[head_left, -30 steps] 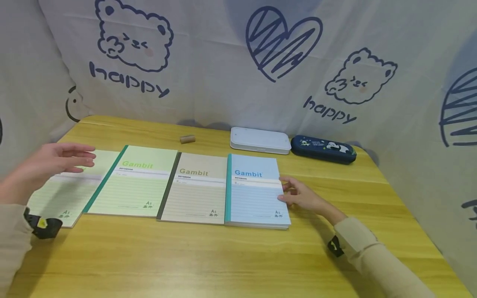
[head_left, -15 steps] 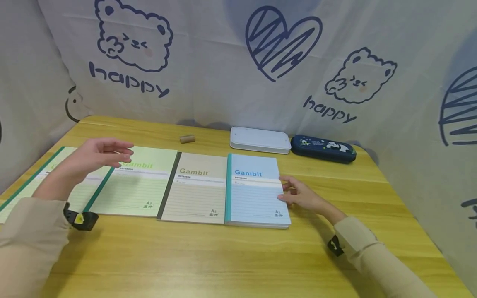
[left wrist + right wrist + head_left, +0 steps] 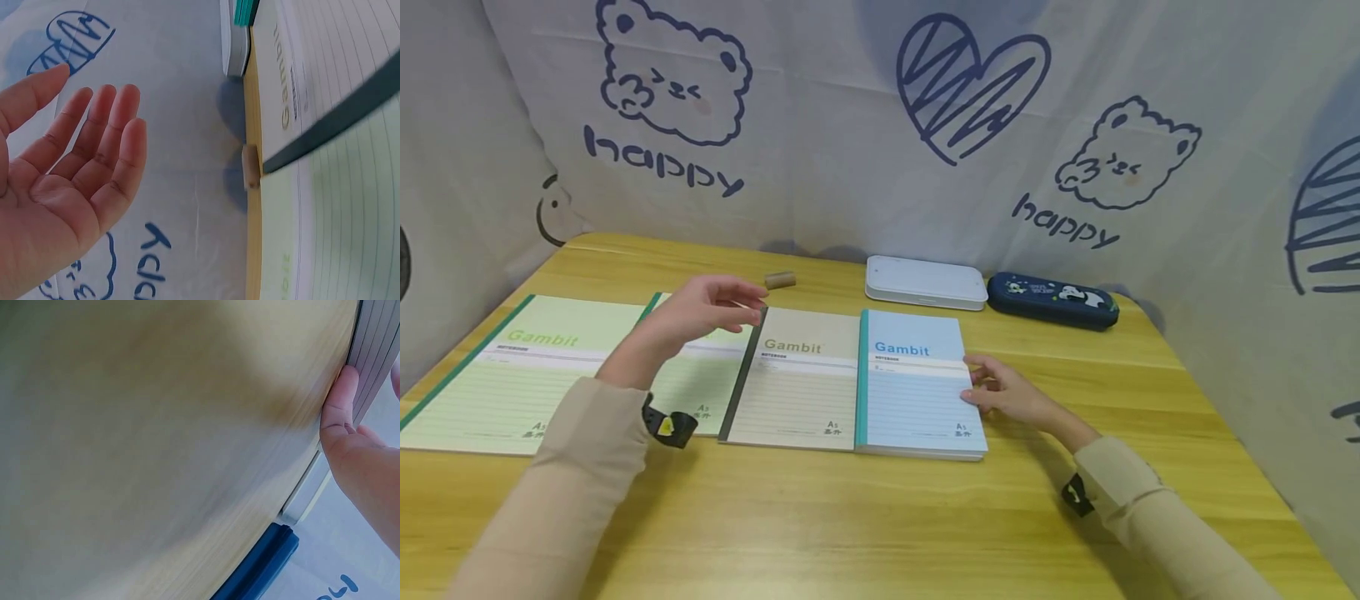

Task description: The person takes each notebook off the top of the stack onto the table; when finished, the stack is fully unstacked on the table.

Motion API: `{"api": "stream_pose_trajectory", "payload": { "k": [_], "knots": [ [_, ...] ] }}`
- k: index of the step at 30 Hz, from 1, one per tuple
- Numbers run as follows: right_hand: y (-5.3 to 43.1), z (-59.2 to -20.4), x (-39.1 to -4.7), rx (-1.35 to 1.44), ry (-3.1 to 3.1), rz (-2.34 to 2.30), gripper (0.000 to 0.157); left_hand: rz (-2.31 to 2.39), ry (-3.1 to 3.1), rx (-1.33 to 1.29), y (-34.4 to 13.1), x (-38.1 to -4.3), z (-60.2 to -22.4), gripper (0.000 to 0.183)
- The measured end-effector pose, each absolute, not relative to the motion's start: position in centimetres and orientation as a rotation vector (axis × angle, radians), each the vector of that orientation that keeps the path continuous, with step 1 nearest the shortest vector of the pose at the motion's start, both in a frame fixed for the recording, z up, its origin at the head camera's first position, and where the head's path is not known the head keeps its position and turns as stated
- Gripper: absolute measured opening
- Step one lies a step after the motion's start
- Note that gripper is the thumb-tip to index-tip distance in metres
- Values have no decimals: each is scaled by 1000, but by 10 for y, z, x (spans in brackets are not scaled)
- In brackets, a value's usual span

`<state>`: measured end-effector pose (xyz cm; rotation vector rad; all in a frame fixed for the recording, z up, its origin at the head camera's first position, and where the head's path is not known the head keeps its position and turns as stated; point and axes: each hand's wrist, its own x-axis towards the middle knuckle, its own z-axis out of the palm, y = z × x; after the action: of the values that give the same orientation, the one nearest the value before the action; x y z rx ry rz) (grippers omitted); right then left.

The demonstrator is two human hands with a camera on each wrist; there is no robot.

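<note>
Four lined Gambit notebooks lie in a row, the left pair pale green. My left hand (image 3: 703,308) hovers over the second green notebook (image 3: 718,375), fingertips at the dark spine of the tan notebook (image 3: 797,379). It holds nothing; in the left wrist view its palm (image 3: 50,206) and loosely bent fingers show. The leftmost green notebook (image 3: 512,375) lies beside my left forearm. At the right end, my right hand (image 3: 1011,396) rests its fingertips against the right edge of the blue notebook (image 3: 913,383). In the right wrist view my thumb (image 3: 340,397) touches a stack of several page edges (image 3: 375,350).
A white flat case (image 3: 925,282) and a dark blue panda pencil case (image 3: 1052,300) stand at the back of the wooden table (image 3: 880,525). A small brown cylinder (image 3: 779,280) lies behind the tan notebook. A printed cloth (image 3: 827,125) hangs behind the table.
My left hand has moved right, from above the leftmost green notebook across the second one to the tan notebook's spine. The right hand and the notebooks have stayed where they were.
</note>
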<state>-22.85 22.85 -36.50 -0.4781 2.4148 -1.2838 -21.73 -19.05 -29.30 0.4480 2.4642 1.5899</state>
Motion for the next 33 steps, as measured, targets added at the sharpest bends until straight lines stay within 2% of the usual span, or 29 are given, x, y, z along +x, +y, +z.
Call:
{"api": "stream_pose_trajectory", "payload": {
  "k": [15,33],
  "knots": [
    [230,-365,-229,-480,2423,-1263,62,1504,2473,431,-127,-229,-304,32],
    [228,-363,-227,-472,2415,-1271,61,1249,2470,416,-79,-233,-326,44]
  ]
}}
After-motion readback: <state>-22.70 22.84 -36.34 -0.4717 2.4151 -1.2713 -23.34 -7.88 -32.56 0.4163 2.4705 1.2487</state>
